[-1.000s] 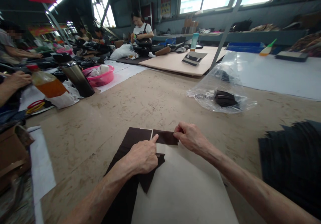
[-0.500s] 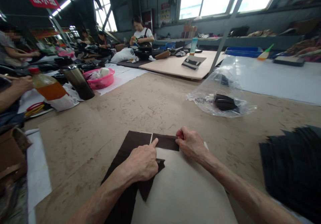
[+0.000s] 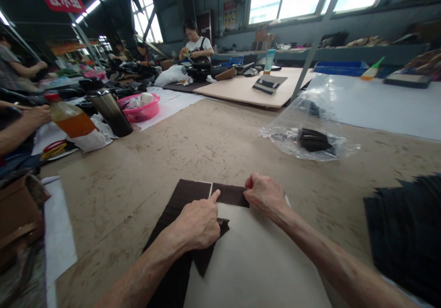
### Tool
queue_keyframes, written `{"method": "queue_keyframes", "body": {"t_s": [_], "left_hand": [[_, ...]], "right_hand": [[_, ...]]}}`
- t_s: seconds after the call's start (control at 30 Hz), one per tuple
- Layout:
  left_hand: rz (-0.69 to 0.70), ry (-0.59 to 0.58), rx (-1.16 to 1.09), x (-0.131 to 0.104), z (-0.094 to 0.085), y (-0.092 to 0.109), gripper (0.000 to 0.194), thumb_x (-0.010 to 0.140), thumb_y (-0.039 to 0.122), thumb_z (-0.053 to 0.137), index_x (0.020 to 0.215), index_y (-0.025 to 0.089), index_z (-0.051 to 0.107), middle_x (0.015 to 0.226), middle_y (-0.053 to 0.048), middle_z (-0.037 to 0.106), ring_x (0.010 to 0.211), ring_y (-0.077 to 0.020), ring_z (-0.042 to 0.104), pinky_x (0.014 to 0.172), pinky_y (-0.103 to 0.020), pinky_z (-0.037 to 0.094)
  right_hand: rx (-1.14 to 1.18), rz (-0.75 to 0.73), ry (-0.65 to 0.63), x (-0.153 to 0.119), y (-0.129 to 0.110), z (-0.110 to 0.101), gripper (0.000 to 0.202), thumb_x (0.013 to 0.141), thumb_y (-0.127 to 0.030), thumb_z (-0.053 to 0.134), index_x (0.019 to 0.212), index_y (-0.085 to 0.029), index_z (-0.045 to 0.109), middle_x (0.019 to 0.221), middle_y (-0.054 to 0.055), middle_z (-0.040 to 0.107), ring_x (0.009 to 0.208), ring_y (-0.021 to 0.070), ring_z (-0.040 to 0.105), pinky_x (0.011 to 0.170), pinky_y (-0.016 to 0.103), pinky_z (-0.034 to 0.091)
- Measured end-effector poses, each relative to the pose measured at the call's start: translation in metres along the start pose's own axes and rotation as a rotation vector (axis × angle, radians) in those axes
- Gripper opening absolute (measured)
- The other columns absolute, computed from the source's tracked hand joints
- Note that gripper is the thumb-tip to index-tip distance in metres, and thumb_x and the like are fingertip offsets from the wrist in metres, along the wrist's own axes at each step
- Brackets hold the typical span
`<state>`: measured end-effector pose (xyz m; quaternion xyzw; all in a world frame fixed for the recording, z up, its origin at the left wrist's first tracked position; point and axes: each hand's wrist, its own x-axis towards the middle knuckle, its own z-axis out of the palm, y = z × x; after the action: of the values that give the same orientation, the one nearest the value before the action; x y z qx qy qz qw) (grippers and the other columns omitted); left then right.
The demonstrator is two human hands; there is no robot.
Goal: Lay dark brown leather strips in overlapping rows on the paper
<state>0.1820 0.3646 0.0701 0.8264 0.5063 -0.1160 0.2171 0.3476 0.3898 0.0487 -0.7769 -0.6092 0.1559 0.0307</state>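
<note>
In front of me lies a pale sheet (image 3: 255, 262) with dark brown material (image 3: 168, 248) along its left side. A dark brown strip (image 3: 229, 195) runs across the sheet's far end, a thin pale gap separating it from the dark piece on the left. My left hand (image 3: 200, 225) presses its extended index finger onto the strip's left end. Its other fingers are curled over a loose dark piece (image 3: 206, 259), whose corners stick out beneath. At the strip's right end, my right hand (image 3: 263, 194) is closed, thumb and finger pinching the edge. Its fingertips are partly hidden.
A clear plastic bag (image 3: 310, 138) with black strips sits ahead on the right. Stacked dark pieces (image 3: 406, 234) lie at the right. Beyond, at left, are a drink bottle (image 3: 77, 122), a flask (image 3: 108, 108) and a pink basin (image 3: 143, 108). A co-worker's hand (image 3: 37, 117) shows far left.
The whole view has shifted slightly to the right. Both hands keep nearly the same place on the strip and sheet.
</note>
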Motion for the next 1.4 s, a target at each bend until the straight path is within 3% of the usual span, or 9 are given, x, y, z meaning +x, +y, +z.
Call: {"method": "queue_keyframes", "body": {"t_s": [0.17, 0.33, 0.5, 0.63, 0.77, 0.83, 0.97, 1.07, 1.4], "left_hand": [[-0.022, -0.042, -0.084, 0.004, -0.009, -0.001, 0.045, 0.078, 0.030, 0.054, 0.118, 0.016, 0.044, 0.093, -0.008, 0.063, 0.082, -0.0201, 0.060, 0.074, -0.040, 0.047], [0.033, -0.076, -0.303, 0.004, -0.020, -0.012, 0.022, 0.074, 0.026, 0.059, 0.092, 0.014, 0.060, 0.100, -0.003, 0.062, 0.079, -0.0190, 0.059, 0.071, -0.034, 0.047], [0.034, 0.092, -0.519, -0.005, -0.015, -0.023, 0.020, 0.056, 0.008, 0.061, 0.074, 0.015, 0.066, 0.118, -0.005, 0.056, 0.103, -0.0218, 0.051, 0.086, -0.029, 0.036], [-0.080, 0.224, -0.725, -0.021, -0.005, -0.021, 0.027, 0.057, 0.016, 0.059, 0.083, 0.019, 0.067, 0.093, -0.002, 0.066, 0.087, -0.0220, 0.057, 0.076, -0.027, 0.040], [-0.204, 0.215, -1.065, -0.036, 0.003, -0.008, 0.018, 0.066, 0.027, 0.055, 0.078, 0.016, 0.063, 0.068, -0.003, 0.065, 0.059, -0.0189, 0.059, 0.055, -0.027, 0.044], [-0.249, 0.200, -1.223, -0.039, 0.006, 0.000, 0.018, 0.066, 0.029, 0.057, 0.074, 0.014, 0.062, 0.061, -0.004, 0.063, 0.050, -0.0165, 0.056, 0.047, -0.026, 0.043], [-0.291, 0.235, -1.426, -0.038, 0.012, 0.011, 0.022, 0.062, 0.029, 0.064, 0.072, 0.010, 0.062, 0.060, -0.006, 0.062, 0.049, -0.0144, 0.054, 0.044, -0.024, 0.042], [-0.332, 0.294, -1.479, -0.035, 0.021, 0.018, 0.022, 0.061, 0.030, 0.066, 0.067, 0.009, 0.061, 0.056, -0.006, 0.061, 0.047, -0.0137, 0.052, 0.044, -0.024, 0.041], [-0.423, 0.358, -1.756, -0.035, 0.031, 0.037, 0.025, 0.062, 0.031, 0.068, 0.075, 0.010, 0.061, 0.062, -0.005, 0.063, 0.051, -0.0152, 0.057, 0.050, -0.029, 0.049]], "right_hand": [[-0.041, 0.120, 0.023, 0.004, 0.004, -0.007, 0.027, 0.078, -0.037, 0.055, 0.094, -0.014, 0.055, 0.083, 0.002, 0.057, 0.076, 0.0158, 0.055, 0.068, 0.034, 0.045], [0.080, 0.163, 0.027, 0.004, 0.020, -0.001, 0.027, 0.076, -0.042, 0.056, 0.083, -0.015, 0.057, 0.073, 0.000, 0.057, 0.068, 0.0133, 0.055, 0.062, 0.030, 0.045], [0.252, 0.112, 0.175, -0.006, 0.027, 0.012, 0.021, 0.082, -0.035, 0.051, 0.084, -0.015, 0.056, 0.075, 0.000, 0.057, 0.069, 0.0126, 0.054, 0.066, 0.031, 0.044], [0.444, 0.086, 0.255, -0.010, 0.036, 0.015, 0.015, 0.082, -0.029, 0.051, 0.081, -0.014, 0.056, 0.072, -0.001, 0.056, 0.063, 0.0109, 0.052, 0.062, 0.028, 0.043], [0.652, 0.070, 0.342, -0.023, 0.036, 0.007, 0.008, 0.076, -0.016, 0.052, 0.084, -0.015, 0.054, 0.079, 0.000, 0.056, 0.073, 0.0123, 0.052, 0.069, 0.027, 0.040], [0.775, 0.038, 0.266, -0.036, 0.031, 0.003, 0.005, 0.074, -0.019, 0.052, 0.077, -0.017, 0.055, 0.072, -0.001, 0.056, 0.069, 0.0124, 0.051, 0.064, 0.024, 0.039], [1.043, -0.019, -0.157, -0.068, 0.014, 0.004, 0.034, 0.075, -0.046, 0.044, 0.062, -0.016, 0.052, 0.055, 0.000, 0.053, 0.045, 0.0109, 0.047, 0.038, 0.021, 0.032], [1.172, -0.006, -0.379, -0.087, 0.001, 0.011, 0.041, 0.072, -0.055, 0.045, 0.063, -0.015, 0.050, 0.055, 0.001, 0.054, 0.041, 0.0088, 0.045, 0.035, 0.019, 0.030], [1.284, 0.097, -0.408, -0.098, -0.009, 0.016, 0.029, 0.060, -0.036, 0.058, 0.047, -0.019, 0.039, 0.032, -0.006, 0.041, 0.032, 0.0042, 0.030, 0.037, 0.018, 0.020]]}}
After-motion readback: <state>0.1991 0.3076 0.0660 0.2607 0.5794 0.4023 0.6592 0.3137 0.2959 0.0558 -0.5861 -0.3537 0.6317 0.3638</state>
